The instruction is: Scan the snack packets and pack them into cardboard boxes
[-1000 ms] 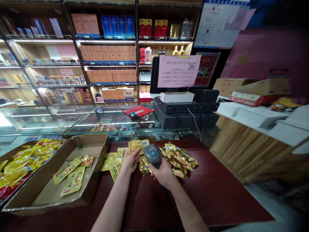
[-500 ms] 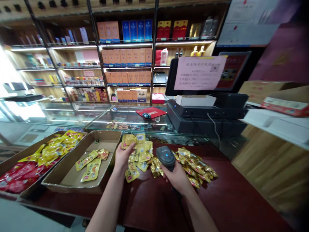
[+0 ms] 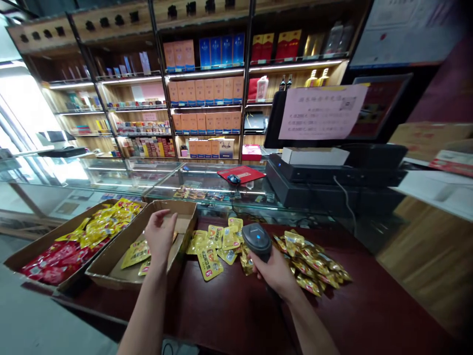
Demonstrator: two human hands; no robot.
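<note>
Left hand (image 3: 159,241): raised over the middle box, palm partly turned inward, the fingers loosely curved and spread away from the thumb.
Right hand (image 3: 276,271): wrapped around the handle of a dark handheld scanner, thumb on the near side.
Scanner (image 3: 256,238): held with its rounded head up, a small blue light glowing on top, between the yellow and gold packets.
Middle box (image 3: 191,217): shallow, open cardboard, with a few flat yellow pouches (image 3: 136,253) inside, partly hidden by the left hand and forearm.
Yellow packets (image 3: 210,264): a loose, overlapping group lying on the tabletop, between the middle box and the scanner.
Gold packets (image 3: 314,264): shiny and heaped to the right of the scanner, with a few more (image 3: 246,261) just beside it on the left.
Far-left box (image 3: 16,261): open cardboard beside the middle box, filled with yellow bags (image 3: 111,222) toward the back and red bags (image 3: 55,264) toward the front.
Tabletop (image 3: 221,315): dark red and smooth, under the packets.
Glass counter (image 3: 166,191): behind the tabletop, carrying a computer mouse (image 3: 233,179) on a red mat (image 3: 248,172).
Monitor (image 3: 272,121): behind and to the right, a pink printed sheet (image 3: 321,116) across it, the small writing too blurred to read.
</note>
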